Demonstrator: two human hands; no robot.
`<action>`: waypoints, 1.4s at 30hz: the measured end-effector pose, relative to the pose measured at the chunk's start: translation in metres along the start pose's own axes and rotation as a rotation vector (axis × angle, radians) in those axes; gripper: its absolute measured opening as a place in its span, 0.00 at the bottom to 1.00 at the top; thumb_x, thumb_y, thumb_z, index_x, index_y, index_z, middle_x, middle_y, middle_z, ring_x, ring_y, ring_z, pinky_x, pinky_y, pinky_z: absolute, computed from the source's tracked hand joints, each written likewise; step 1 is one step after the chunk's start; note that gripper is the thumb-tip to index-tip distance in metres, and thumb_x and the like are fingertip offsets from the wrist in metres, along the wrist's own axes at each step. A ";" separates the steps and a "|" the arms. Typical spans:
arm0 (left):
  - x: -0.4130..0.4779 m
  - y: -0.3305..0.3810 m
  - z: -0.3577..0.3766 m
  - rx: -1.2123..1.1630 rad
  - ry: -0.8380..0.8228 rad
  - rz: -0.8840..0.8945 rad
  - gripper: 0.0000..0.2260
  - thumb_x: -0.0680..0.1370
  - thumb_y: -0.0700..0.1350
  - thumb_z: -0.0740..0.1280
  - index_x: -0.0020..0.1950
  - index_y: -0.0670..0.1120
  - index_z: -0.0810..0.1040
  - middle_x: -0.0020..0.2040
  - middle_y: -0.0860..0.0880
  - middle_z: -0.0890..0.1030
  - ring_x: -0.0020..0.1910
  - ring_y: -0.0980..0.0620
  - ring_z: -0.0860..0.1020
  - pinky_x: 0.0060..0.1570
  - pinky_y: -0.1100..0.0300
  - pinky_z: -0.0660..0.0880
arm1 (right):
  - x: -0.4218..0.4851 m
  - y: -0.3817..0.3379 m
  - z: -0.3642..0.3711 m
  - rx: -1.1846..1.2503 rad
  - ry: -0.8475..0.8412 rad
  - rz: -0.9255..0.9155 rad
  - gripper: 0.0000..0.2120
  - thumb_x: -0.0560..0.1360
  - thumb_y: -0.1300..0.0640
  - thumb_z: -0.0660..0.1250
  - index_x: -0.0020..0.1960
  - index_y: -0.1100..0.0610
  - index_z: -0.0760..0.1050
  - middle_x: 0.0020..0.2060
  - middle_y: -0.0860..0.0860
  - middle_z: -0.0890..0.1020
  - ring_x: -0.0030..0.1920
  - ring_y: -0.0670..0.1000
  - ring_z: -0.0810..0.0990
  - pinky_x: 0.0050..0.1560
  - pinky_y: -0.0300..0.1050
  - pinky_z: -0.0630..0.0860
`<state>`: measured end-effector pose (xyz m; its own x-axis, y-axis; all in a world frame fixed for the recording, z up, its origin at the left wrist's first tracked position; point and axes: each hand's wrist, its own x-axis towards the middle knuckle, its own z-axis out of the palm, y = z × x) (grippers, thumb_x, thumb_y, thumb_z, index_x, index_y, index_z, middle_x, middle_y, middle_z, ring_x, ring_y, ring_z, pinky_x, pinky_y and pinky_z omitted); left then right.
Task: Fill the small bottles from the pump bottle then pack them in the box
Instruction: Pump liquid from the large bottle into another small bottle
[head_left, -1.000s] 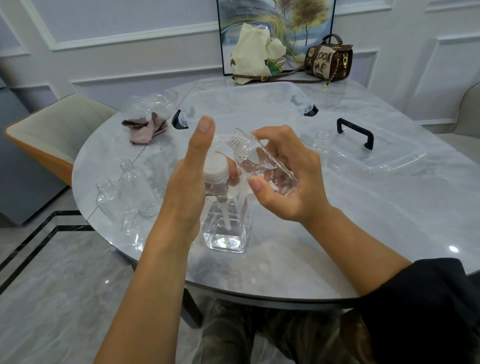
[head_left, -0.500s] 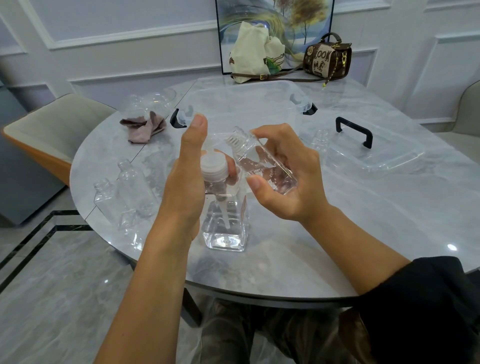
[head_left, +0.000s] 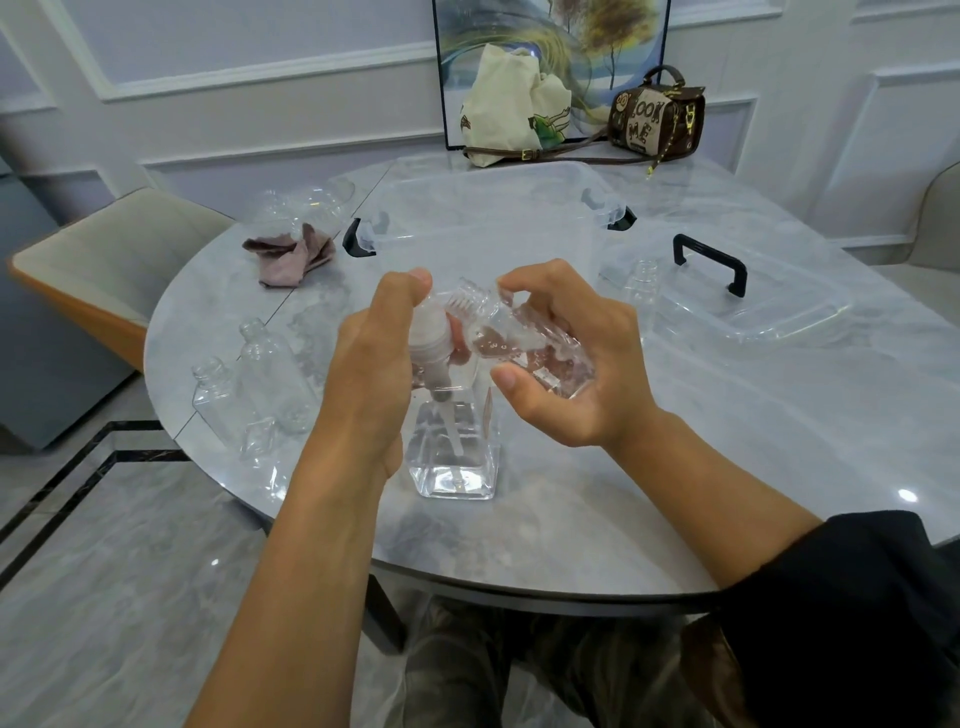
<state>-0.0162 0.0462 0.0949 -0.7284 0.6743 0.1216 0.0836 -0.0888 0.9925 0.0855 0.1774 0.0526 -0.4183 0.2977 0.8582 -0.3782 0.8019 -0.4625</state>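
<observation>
- Head view: the nozzle of the pump bottle (head_left: 457, 457) is hidden behind the left grip (head_left: 379, 364), and liquid levels are hard to read.
- Left grip wraps the pump head, one digit bent over its top.
- Right grip (head_left: 576, 374) holds a small bottle (head_left: 519, 343) tilted, open neck beside the pump head.
- Pump bottle stands on the marble surface (head_left: 675, 467), with the clear box (head_left: 483, 223) behind it and empty bottles (head_left: 260, 379) at left.

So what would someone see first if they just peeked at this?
Mid-table, the left grip presses the pump bottle while the right grip holds a small bottle tilted toward the pump head. Behind them sits the clear box, its black-handled lid to the right.
</observation>
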 end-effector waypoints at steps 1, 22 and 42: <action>0.000 0.001 0.000 0.013 -0.018 0.010 0.24 0.81 0.58 0.60 0.32 0.48 0.84 0.38 0.42 0.84 0.43 0.41 0.80 0.58 0.35 0.76 | 0.000 0.001 -0.001 0.001 0.005 -0.005 0.24 0.72 0.50 0.70 0.56 0.70 0.76 0.33 0.42 0.73 0.31 0.40 0.70 0.37 0.33 0.66; -0.006 0.003 0.003 0.012 -0.063 0.063 0.42 0.77 0.75 0.55 0.51 0.35 0.82 0.50 0.33 0.85 0.55 0.30 0.82 0.66 0.31 0.74 | 0.003 0.001 0.001 0.034 0.030 -0.001 0.23 0.74 0.51 0.68 0.56 0.70 0.75 0.33 0.42 0.72 0.30 0.41 0.69 0.37 0.31 0.65; -0.002 0.003 0.005 0.012 0.042 -0.016 0.28 0.83 0.53 0.60 0.23 0.55 0.81 0.29 0.53 0.80 0.33 0.51 0.77 0.45 0.51 0.74 | 0.001 0.002 0.000 0.026 -0.006 -0.025 0.23 0.72 0.50 0.70 0.55 0.70 0.76 0.32 0.41 0.73 0.30 0.41 0.71 0.36 0.34 0.67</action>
<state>-0.0113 0.0480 0.0978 -0.7577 0.6441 0.1052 0.0796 -0.0688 0.9945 0.0846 0.1795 0.0522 -0.4132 0.2743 0.8684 -0.4103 0.7952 -0.4464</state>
